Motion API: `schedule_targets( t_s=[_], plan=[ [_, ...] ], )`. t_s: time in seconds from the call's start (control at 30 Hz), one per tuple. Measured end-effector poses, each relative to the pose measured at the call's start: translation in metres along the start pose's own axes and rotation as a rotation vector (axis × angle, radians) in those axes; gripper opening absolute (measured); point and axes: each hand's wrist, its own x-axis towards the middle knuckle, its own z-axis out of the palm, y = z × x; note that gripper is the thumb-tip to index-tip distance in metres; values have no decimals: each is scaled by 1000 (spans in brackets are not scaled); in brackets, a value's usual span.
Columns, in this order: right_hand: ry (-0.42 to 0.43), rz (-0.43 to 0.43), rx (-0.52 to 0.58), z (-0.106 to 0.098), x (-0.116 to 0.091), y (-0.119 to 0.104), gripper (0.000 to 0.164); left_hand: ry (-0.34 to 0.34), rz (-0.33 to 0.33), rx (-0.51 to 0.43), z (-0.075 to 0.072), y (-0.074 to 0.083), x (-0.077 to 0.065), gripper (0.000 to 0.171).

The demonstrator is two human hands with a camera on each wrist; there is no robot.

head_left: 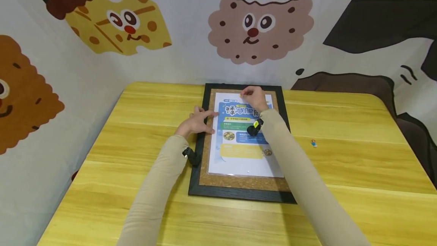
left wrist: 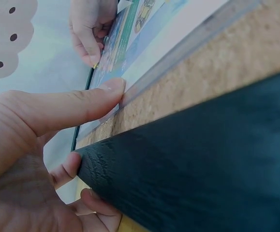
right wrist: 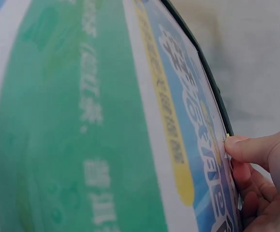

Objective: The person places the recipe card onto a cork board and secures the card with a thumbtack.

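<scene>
- A wood-grain surface [head_left: 136, 155] carried the framed corkboard [head_left: 239, 182]; the poster [head_left: 235, 136] lay flat on it.
- Right hand [head_left: 256, 98]: grip was drawn together, pinching a yellow pin [head_left: 240, 95] at the poster's top edge.
- Left hand [head_left: 195, 122]: grip was spread, pinching nothing, with its thumb [left wrist: 77, 108] on the poster's left edge.
- Probable faults: light thumb pressure risked a skewed poster; an off-angle push risked a slipped pin.
</scene>
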Motion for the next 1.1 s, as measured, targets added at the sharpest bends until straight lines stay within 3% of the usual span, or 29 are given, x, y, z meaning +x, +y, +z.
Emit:
schedule_targets(
  t_s=[0.47, 0.83, 1.1],
  plan=[
    [28, 19, -12, 4, -1, -8, 11, 0, -5, 14, -2, 2, -3, 73],
    [64, -27, -1, 11, -3, -6, 11, 4, -19, -4, 1, 2, -3, 72],
    [37, -20, 9, 5, -7, -5, 12, 0, -12, -5, 2, 2, -2, 73]
  ],
)
